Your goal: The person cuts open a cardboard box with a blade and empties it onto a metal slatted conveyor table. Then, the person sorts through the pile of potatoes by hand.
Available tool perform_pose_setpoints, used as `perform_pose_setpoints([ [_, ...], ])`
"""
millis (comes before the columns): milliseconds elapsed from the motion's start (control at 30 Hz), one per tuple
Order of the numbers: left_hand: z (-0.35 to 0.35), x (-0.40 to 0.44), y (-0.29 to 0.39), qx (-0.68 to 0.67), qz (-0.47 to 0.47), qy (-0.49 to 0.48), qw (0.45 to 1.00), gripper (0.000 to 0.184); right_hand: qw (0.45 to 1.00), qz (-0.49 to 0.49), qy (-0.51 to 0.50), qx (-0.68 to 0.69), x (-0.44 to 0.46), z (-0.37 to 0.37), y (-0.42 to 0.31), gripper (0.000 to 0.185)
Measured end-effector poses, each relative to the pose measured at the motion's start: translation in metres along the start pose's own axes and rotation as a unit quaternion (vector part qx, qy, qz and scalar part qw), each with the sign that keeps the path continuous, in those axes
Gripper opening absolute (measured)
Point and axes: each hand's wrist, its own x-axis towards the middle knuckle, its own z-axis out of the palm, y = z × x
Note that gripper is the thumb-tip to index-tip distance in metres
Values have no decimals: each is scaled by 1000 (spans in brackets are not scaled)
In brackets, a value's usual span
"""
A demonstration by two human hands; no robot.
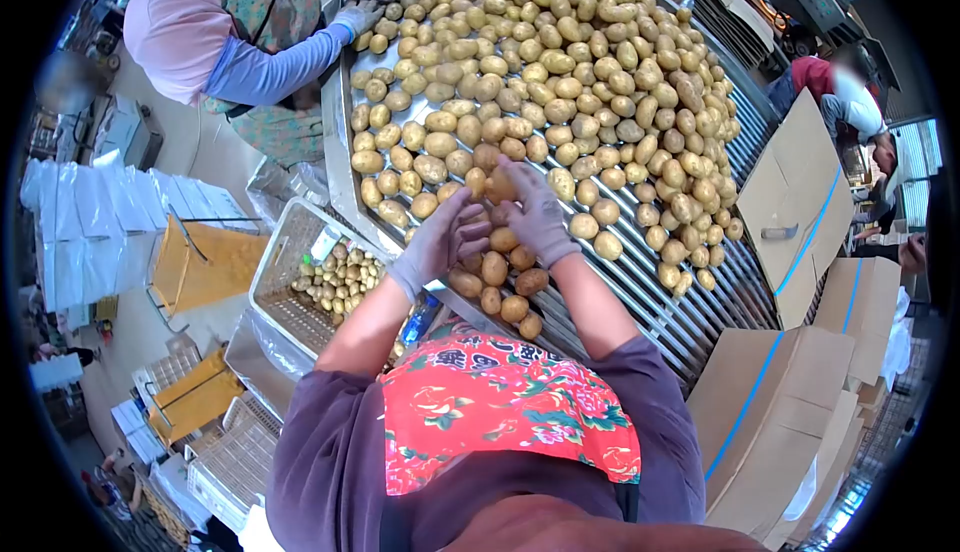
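Observation:
Many potatoes (560,62) lie spread over a metal sorting table with slats (630,302). My left hand (442,240), in a grey glove, is over the near edge of the pile with its fingers apart, beside several potatoes. Close to it on the right, my right hand (538,214), also gloved, has its fingers against a potato (500,187). Between my wrists and just below the hands sits a small group of potatoes (493,270) near the table's front edge.
A white crate (272,277) holding small potatoes stands left of the table. At the upper left a co-worker's gloved hands (372,2) touch the pile. Cardboard boxes (755,382) stand at the right, and stacked white bags (95,232) at the far left.

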Motion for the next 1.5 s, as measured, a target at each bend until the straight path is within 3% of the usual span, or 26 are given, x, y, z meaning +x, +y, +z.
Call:
perform_pose_setpoints([
  [67, -9, 6, 7, -149, -91, -105, 979, 57, 993, -117, -1, 21, -14, 7, -24, 73],
  [100, -10, 8, 9, -163, -84, -46, 982, 54, 983, -181, -3, 42, -20, 9, -33, 72],
  [167, -2, 11, 13, -187, -75, 72, 977, 49, 991, -130, 18, 38, -32, -16, -48, 63],
  [200, -19, 17, 9, -104, -27, 53, 993, 51, 992, -102, 52, 45, -40, -23, -31, 61],
  [300, -16, 11, 29, -200, -2, -9, 980, 53, 977, 15, 212, -32, -70, -41, 45, 50],
  [367, -11, 10, 42, -194, 8, 22, 981, 54, 952, 96, 256, -139, -94, -57, 67, 55],
  [433, -12, 18, 47, -196, 15, 11, 980, 54, 939, 179, 230, -182, -114, -35, 95, 65],
  [467, -10, 24, 50, -189, 19, 18, 982, 54, 949, 148, 246, -128, -115, -27, 94, 75],
  [567, -15, 40, 55, -156, 17, 27, 987, 54, 947, 233, 222, -14, -94, -8, 71, 80],
  [633, -30, 55, 62, -119, 4, 4, 993, 52, 958, 167, 227, -51, -82, 15, 67, 78],
  [833, -46, 120, 116, -94, 15, 60, 994, 36, 965, 149, 212, -32, -33, 60, 41, 83],
  [900, -53, 149, 133, -145, 34, 59, 987, 36, 963, 202, 180, -13, -10, 62, 32, 87],
  [967, -57, 172, 146, -174, 91, 94, 976, 35, 967, 167, 189, -24, 8, 75, 38, 91],
  [1033, -54, 175, 153, -159, 123, 105, 974, 40, 975, 138, 160, 65, 15, 75, 30, 93],
  [1067, -46, 169, 152, -178, 135, 89, 971, 41, 978, 130, 144, 76, 13, 65, 26, 76],
  [1167, -30, 144, 138, -173, 167, 34, 970, 50, 951, 91, 60, 290, 5, 10, 30, 51],
  [1200, -19, 129, 133, -166, 159, 34, 973, 51, 935, 105, 100, 322, -6, -1, 31, 37],
  [1300, -15, 89, 119, -162, 128, 4, 979, 58, 945, 169, 135, 244, -52, -27, 42, 34],
  [1333, -14, 77, 113, -162, 118, -1, 980, 58, 909, 208, 150, 329, -70, -22, 52, 33],
  [1367, -12, 65, 106, -161, 104, -7, 981, 58, 913, 200, 145, 324, -86, -21, 59, 33],
  [1467, -17, 34, 82, 29, 56, -33, 997, 57, 932, 243, 132, 234, -139, -24, 51, 34],
  [1500, -20, 23, 74, 109, 25, -36, 993, 55, 945, 205, 139, 215, -156, -9, 58, 42],
])
